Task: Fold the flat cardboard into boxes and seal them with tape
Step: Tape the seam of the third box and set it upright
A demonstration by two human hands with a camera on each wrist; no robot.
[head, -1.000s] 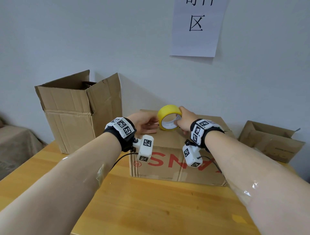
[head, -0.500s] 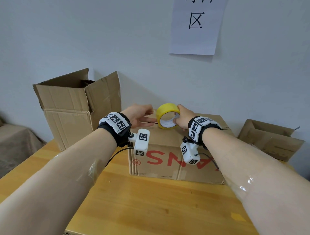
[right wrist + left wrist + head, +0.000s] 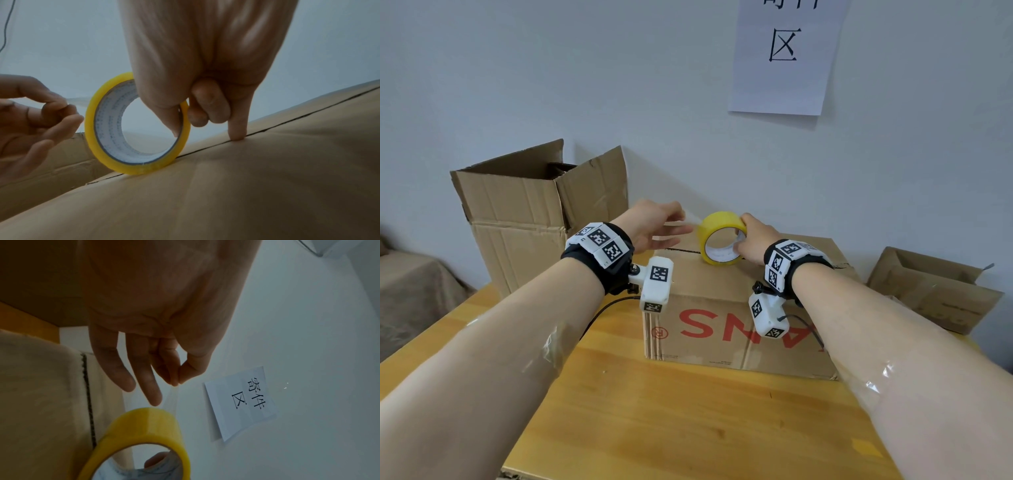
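A yellow tape roll [image 3: 719, 238] stands on edge on the closed top of a cardboard box with red letters [image 3: 726, 329], right over the seam between its flaps [image 3: 267, 129]. My right hand [image 3: 755, 240] grips the roll [image 3: 135, 126], thumb through its core, with one finger pressing the box top by the seam. Just left of the roll, my left hand [image 3: 654, 228] pinches the free end of the clear tape strip [image 3: 172, 395] between thumb and fingertips, its other fingers spread. The roll [image 3: 139, 439] lies just beyond those fingers.
A taller open cardboard box [image 3: 534, 219] stands at the back left on the wooden table [image 3: 688, 418]. A low open box [image 3: 935, 291] sits at the right by the wall. A paper sign [image 3: 784, 58] hangs on the wall above. A cloth-covered surface [image 3: 410, 291] lies beyond the left edge.
My left hand has lifted off the box top and drawn leftward from the roll, pulling out a short stretch of clear tape. The right hand keeps holding the roll in place.
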